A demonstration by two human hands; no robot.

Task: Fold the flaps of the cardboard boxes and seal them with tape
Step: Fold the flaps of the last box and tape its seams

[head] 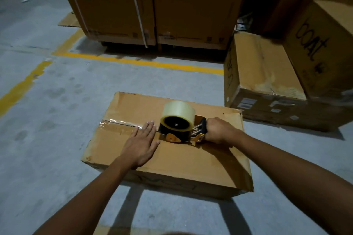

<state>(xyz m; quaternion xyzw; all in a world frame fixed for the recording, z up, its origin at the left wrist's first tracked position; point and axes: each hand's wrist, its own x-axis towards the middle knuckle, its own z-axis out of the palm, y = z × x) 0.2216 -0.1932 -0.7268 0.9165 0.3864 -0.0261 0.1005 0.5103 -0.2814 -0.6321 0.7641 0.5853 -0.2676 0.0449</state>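
A flat brown cardboard box (191,160) is lying on the grey concrete floor (53,158), in the middle of the view, with its top flaps folded down. A strip of clear tape (118,125) is covering the seam from the left edge of the box up to the left hand (142,143). This hand is lying flat on the box top, its fingers straight and together, with the fingertips resting on the end of the tape strip. Just beside it, the black and orange tape dispenser (177,133) is standing on the seam and carrying a thick roll of clear tape (178,114). The right hand (219,130) is gripping the dispenser's handle, with the fingers curled around it. To the right, other worn brown boxes (263,66) are standing on the floor, and tall brown cartons (172,5) are standing behind a yellow painted line (133,61).
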